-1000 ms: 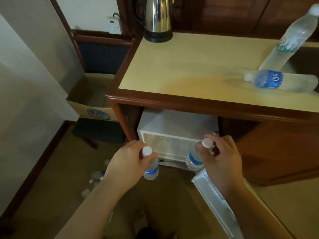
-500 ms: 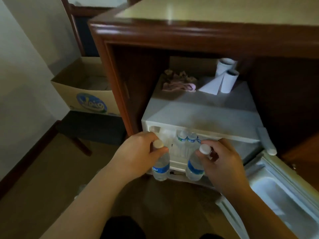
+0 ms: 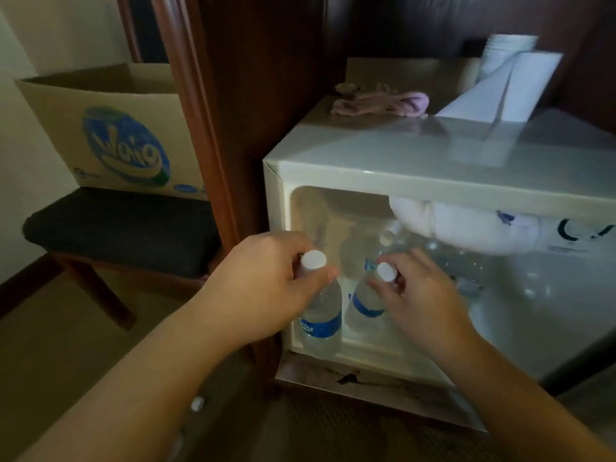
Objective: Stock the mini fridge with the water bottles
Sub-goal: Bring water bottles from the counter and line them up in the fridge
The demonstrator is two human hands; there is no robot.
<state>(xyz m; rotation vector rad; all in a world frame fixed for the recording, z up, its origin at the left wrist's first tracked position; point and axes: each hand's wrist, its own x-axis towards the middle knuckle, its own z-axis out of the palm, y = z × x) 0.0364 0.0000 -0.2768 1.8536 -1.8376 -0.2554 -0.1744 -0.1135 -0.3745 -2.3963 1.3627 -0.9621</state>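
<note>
Mid-stocking: left hand (image 3: 266, 281) and right hand (image 3: 420, 295) each grip a clear, white-capped, blue-labelled water bottle (image 3: 321, 315) by the neck at the white mini fridge's (image 3: 383, 175) front-left edge, several stocked behind, one cap (image 3: 197, 403) visible on the floor.

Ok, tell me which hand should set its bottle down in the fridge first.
Right hand: its bottle is already inside the fridge, near the stocked ones. The left hand holds its bottle at the front edge.
</note>
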